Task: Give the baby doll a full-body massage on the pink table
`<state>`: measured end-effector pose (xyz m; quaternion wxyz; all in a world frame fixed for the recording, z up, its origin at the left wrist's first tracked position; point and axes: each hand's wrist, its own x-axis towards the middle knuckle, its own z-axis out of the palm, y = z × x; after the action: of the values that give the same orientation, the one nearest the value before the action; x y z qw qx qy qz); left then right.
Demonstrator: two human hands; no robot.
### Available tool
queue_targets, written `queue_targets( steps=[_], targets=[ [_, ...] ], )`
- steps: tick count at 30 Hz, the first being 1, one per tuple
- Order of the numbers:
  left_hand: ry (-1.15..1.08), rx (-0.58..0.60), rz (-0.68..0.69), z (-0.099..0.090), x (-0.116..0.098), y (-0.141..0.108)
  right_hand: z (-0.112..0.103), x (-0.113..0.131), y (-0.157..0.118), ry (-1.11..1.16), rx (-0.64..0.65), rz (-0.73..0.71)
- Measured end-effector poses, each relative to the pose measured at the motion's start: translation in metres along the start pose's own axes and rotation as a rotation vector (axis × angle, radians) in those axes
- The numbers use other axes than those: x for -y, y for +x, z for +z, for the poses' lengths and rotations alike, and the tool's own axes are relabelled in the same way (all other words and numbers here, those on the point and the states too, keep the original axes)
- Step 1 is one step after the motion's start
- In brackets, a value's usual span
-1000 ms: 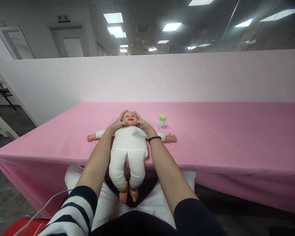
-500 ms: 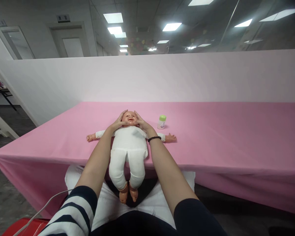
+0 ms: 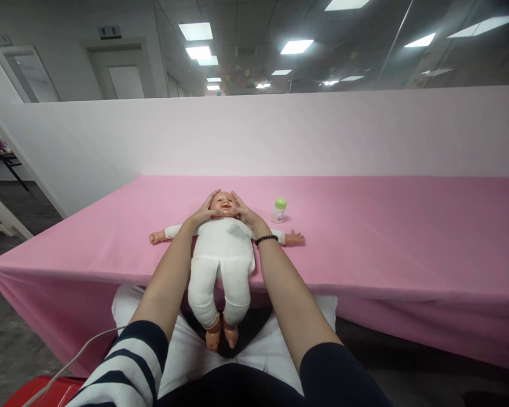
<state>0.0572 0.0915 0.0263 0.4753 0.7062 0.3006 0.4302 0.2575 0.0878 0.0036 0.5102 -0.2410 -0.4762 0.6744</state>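
Bright ceiling panels show in the glass [image 3: 254, 45] up top, a white wall [image 3: 280, 133] runs below it, and in front spreads a table [image 3: 407, 237] draped in pink cloth. Here's the doll [image 3: 223, 243], on its back near the front edge, white-suited, arms flung out to both sides, legs over the edge towards the person's lap.

And the hands! The left hand [image 3: 204, 212] cups one side of the doll's head, the right hand [image 3: 245, 212] the other. Thumbs angle in along the lower face, well apart from the fingers, which reach up the sides of the head; whether those fingers are pressed together or slightly spread, I can't tell. A dark beaded bracelet [image 3: 266, 239] circles the right wrist.

Any change from half a second ago? None that I can spot: same hold, same doll pose, and the green-capped bottle [image 3: 279, 211] stands upright in the same place, just beyond the doll's outstretched arm.

Lettering now: the bottle carries a small dark print, too tiny to read, and the sign [image 3: 109, 31] above the door [image 3: 125, 73] is illegible too.
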Motion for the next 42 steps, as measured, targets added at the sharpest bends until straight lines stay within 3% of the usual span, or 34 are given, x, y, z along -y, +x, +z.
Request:
queue_targets(
  steps=[42],
  targets=[
    [-0.030,0.011,0.003,-0.004,0.012,0.002,0.006,0.002,-0.001,0.038,-0.027,0.009]
  ],
)
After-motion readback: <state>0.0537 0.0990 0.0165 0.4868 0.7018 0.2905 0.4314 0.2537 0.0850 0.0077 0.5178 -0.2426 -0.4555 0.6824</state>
